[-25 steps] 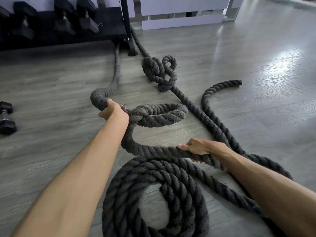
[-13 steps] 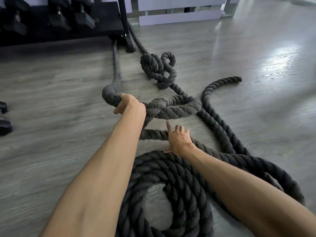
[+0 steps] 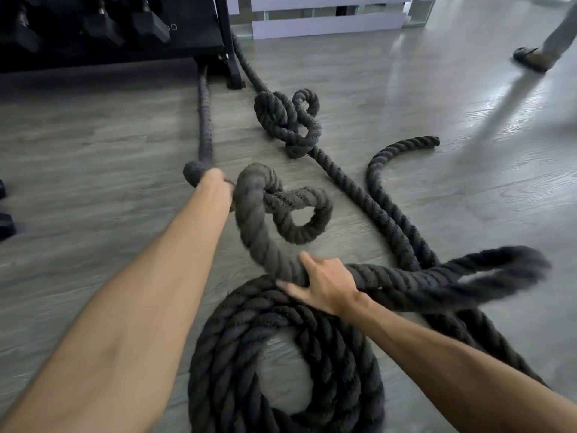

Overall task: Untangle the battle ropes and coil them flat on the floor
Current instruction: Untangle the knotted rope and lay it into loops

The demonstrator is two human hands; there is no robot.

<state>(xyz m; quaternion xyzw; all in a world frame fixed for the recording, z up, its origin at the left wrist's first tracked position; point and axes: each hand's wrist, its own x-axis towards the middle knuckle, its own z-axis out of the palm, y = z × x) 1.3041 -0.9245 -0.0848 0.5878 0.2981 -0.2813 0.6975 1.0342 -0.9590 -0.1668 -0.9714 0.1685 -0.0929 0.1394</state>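
I'm watching through one wide head camera only; it's looking forward and down, sitting close above the rope [image 3: 237, 354] on the floor [image 3: 93, 157] and facing the rack [image 3: 109, 54] at the frame's top.

The coil [image 3: 224, 364] lies nearest on the floor [image 3: 93, 214], a loop [image 3: 299, 232] behind it. The knot [image 3: 281, 120] lies farther back, right of the rack [image 3: 193, 42].

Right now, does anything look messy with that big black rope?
Yes. The thick black rope is bunched into a tight knot near the black dumbbell rack, and a second twisted loop sits beside the left hand gripping it. Only the nearest part lies in a neat flat coil.
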